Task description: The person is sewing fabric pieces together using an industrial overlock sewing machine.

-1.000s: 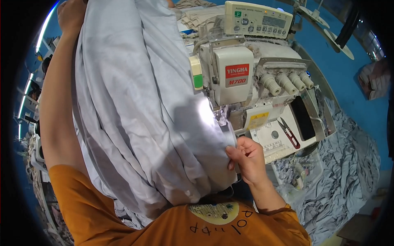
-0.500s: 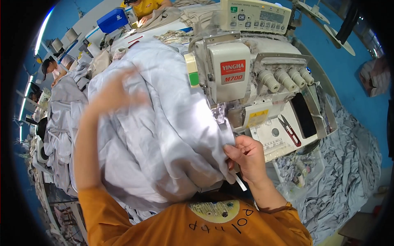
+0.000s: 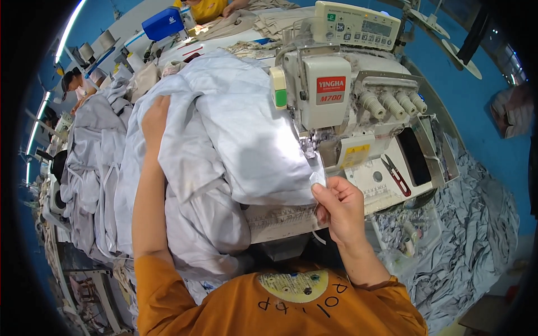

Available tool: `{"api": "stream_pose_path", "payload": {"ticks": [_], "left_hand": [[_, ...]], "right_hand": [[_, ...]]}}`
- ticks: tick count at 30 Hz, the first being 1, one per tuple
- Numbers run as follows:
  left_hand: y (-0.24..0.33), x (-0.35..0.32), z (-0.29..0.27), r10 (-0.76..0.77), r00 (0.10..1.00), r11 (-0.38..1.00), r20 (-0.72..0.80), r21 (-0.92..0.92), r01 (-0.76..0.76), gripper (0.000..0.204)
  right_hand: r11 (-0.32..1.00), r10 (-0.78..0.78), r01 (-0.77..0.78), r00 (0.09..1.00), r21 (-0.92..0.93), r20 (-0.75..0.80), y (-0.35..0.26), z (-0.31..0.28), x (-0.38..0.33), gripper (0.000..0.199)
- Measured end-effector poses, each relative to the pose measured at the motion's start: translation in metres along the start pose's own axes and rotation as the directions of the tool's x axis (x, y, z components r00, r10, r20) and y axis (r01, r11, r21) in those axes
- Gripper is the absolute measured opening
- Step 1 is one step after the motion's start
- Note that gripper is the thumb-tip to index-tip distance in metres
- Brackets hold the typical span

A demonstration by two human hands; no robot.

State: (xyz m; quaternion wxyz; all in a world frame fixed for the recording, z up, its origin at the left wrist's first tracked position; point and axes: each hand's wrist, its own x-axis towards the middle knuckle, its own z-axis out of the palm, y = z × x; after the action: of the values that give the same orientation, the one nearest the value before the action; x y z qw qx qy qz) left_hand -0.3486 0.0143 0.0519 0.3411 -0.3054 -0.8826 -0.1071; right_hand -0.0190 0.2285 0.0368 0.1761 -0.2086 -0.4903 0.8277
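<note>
Pale fabric [image 3: 246,129], its right edge pinched by the right hand [image 3: 341,206], extends left to the left hand [image 3: 155,120], whose grip is indiscernible.

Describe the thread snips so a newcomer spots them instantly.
Find the white sewing machine; on its pale bed, beyond the right hand, lies a long black slab. Just left of it are the thread snips: pointed dark blades and a dark-red end set them apart.
</note>
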Motion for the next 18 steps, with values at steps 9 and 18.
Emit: {"api": "stream_pose_path", "payload": {"ticks": [9, 18], "left_hand": [[0.106, -0.022, -0.106, 0.331, 0.941, 0.831, 0.072, -0.494, -0.255, 0.045], [0.188, -0.048, -0.093, 0.625, 0.762, 0.412, -0.17, -0.757, -0.507, 0.031]], "right_hand": [[0.774, -0.505, 0.47, 0.862, -0.425, 0.034, 0.005, 0.0, -0.027, 0.009], [-0.038, -0.792, 0.889, 0.251, -0.457, 0.556, -0.009, -0.014, -0.021, 0.03]]}}
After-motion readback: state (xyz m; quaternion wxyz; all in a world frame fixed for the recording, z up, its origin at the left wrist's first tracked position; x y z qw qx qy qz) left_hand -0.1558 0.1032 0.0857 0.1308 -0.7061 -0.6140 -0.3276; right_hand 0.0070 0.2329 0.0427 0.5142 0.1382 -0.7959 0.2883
